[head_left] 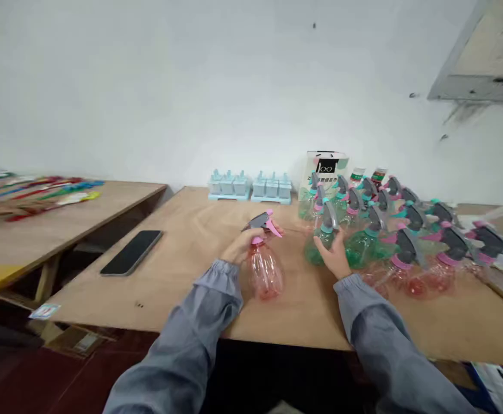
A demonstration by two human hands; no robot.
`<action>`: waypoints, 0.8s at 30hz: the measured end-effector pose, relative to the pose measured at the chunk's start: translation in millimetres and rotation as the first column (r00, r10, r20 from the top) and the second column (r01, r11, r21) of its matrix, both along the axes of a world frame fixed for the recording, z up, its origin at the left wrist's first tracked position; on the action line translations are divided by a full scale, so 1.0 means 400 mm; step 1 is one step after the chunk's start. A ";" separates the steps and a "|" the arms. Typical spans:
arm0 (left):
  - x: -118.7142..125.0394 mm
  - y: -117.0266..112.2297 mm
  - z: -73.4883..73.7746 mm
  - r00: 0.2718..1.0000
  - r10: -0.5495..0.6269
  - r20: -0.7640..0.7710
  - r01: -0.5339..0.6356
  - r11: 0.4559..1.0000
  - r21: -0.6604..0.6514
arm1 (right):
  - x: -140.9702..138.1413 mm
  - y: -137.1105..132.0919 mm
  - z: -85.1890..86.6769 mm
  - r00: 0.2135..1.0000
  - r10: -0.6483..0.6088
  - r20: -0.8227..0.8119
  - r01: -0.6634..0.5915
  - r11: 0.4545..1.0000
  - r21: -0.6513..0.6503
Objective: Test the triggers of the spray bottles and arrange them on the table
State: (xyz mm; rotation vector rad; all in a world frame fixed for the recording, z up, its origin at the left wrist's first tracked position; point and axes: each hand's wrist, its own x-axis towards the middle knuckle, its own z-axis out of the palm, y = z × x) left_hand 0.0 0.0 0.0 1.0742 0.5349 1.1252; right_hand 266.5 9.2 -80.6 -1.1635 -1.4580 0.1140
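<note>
My left hand [243,244] is closed round the neck of a clear pink spray bottle [267,273] with a grey and pink trigger head. The bottle is upright, low over the table or standing on it; I cannot tell which. To the right, my right hand [334,253] has its thumb and fingers round the neck of a green spray bottle [313,253] with a grey and teal head. This one stands at the near left edge of a group of pink and green spray bottles [365,248]. Some fingers of both hands are hidden.
A black phone [131,253] lies on the wooden table [186,230] at left. Light blue ice-pop moulds [228,185] and a printed box [320,164] stand by the wall. Past a gap, another table [117,198] bears colourful thin items [39,192].
</note>
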 end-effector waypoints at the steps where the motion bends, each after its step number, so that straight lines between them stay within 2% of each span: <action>1: -0.001 0.004 -0.002 1.000 0.026 0.005 -0.026 1.000 0.007 | 0.000 0.002 -0.003 1.000 0.009 -0.003 -0.009 1.000 0.008; 5: -0.002 0.015 -0.005 0.997 0.078 0.024 -0.079 0.997 0.006 | 0.001 0.007 -0.012 0.999 0.028 -0.017 -0.027 0.999 0.028; 11: 0.002 0.009 -0.002 0.999 0.030 0.038 -0.029 1.000 -0.005 | 0.001 -0.001 -0.007 0.999 0.025 -0.019 -0.025 1.000 0.015; 16: -0.004 0.012 -0.002 0.996 0.089 0.007 -0.089 0.996 0.024 | 0.001 -0.008 0.000 0.999 0.033 -0.011 -0.033 0.999 0.017; 24: 0.000 -0.001 0.009 0.998 0.057 -0.003 -0.057 0.997 0.052 | 0.003 -0.009 -0.001 0.999 0.033 -0.007 -0.033 0.999 0.008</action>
